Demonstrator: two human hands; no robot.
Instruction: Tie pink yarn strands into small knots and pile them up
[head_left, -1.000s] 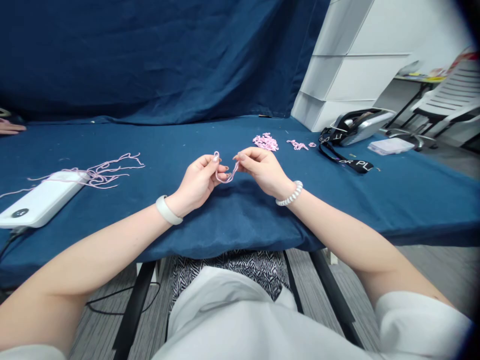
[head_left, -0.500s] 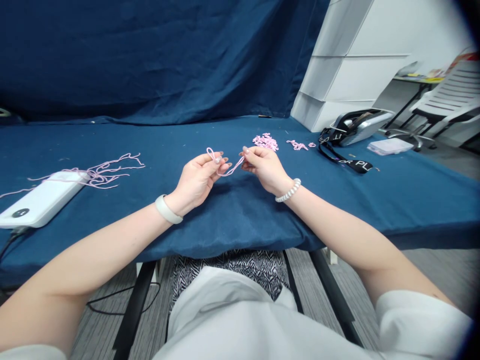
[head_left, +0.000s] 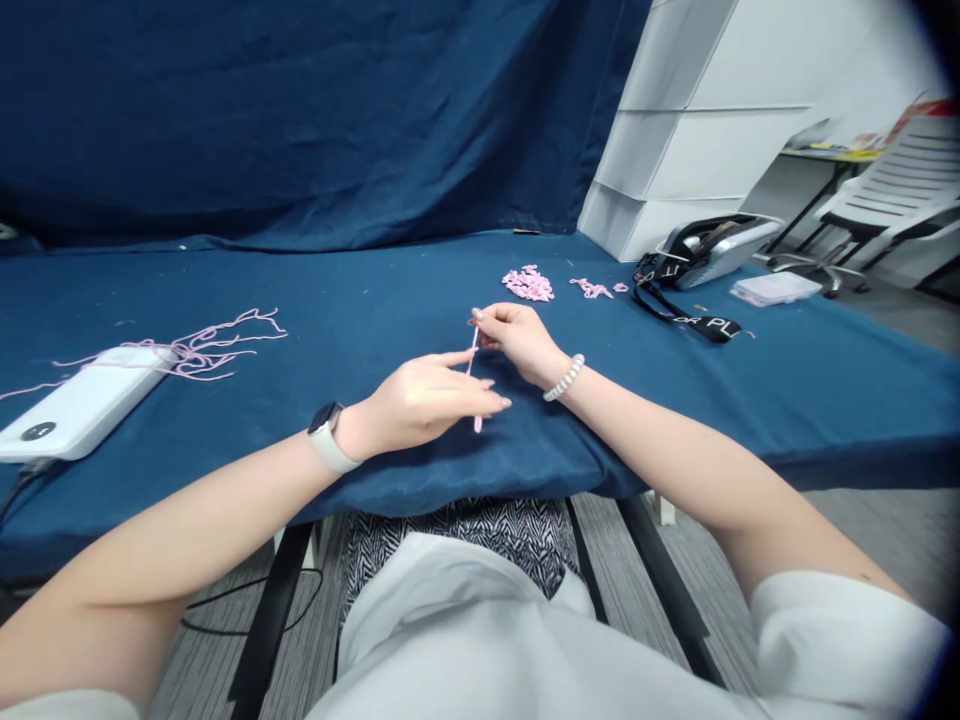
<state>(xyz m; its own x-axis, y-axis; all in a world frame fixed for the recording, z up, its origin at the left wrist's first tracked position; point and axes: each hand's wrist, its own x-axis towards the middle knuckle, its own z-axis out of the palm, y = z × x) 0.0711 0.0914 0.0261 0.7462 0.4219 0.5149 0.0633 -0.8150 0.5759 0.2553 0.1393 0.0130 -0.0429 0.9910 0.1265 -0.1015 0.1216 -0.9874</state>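
Closest to the seated person, at the front edge of the table (head_left: 675, 400) draped in dark blue cloth, the left hand (head_left: 420, 402) lies open, fingers stretched out flat and pointing right, with a white wristband (head_left: 325, 437) on the wrist. Crossing those fingers is a thin pink cord (head_left: 472, 358). It looks doubled into a short, slim strand that hangs almost straight, and its lower tip shows just below the left fingertips, near the cloth. Its top end is pinched between the thumb and forefinger of the right hand (head_left: 516, 340), held just beyond the left, with a pearly bead bracelet (head_left: 564, 377) on that wrist. Further left lies a white rectangular power bank (head_left: 71, 405) beside a loose tangle of long pink strands (head_left: 206, 345). Beyond the right hand sits a small heap of short pink pieces (head_left: 528, 284), with a black printed lanyard strap (head_left: 686, 315) to its right.
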